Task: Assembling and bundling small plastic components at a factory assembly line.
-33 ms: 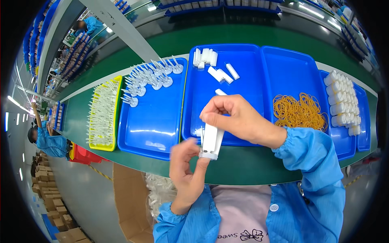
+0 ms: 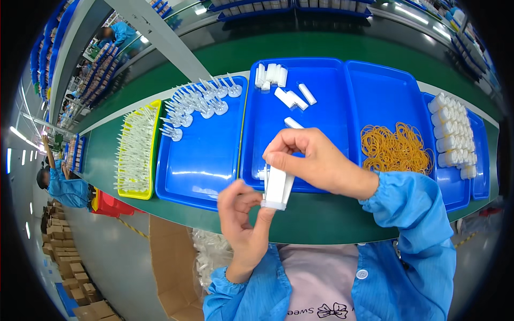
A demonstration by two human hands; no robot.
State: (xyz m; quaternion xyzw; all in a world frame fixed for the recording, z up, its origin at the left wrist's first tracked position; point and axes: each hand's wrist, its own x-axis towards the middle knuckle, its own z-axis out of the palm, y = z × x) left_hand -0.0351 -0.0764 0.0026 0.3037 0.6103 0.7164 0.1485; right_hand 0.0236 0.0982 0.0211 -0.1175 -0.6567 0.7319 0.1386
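Over the near edge of the middle blue tray, both hands hold one small assembly. White oblong blocks [image 2: 276, 183] stand upright on a round translucent base [image 2: 273, 205]. My left hand [image 2: 243, 227] grips that base between thumb and fingers. From above, my right hand [image 2: 321, 163] pinches the top of the blocks, thumb against forefinger, hiding their upper ends. Similar pronged clear bases [image 2: 206, 101] stand along the far and left sides of the left blue tray [image 2: 203, 150]. More white blocks [image 2: 289, 99] lie in the middle blue tray [image 2: 326, 128].
Pointed translucent pieces [image 2: 136, 150] fill a yellow tray at the left. Orange rubber bands [image 2: 396, 148] heap in the tray right of the middle one. Stacked white rolls [image 2: 452, 134] stand farther right. Below the table edge is an open cardboard box [image 2: 174, 267] with clear bags.
My left fingers, blurred before, are now sharper and slightly lower and to the left. The assembly has shifted a little; my right hand keeps its pinch almost in place.
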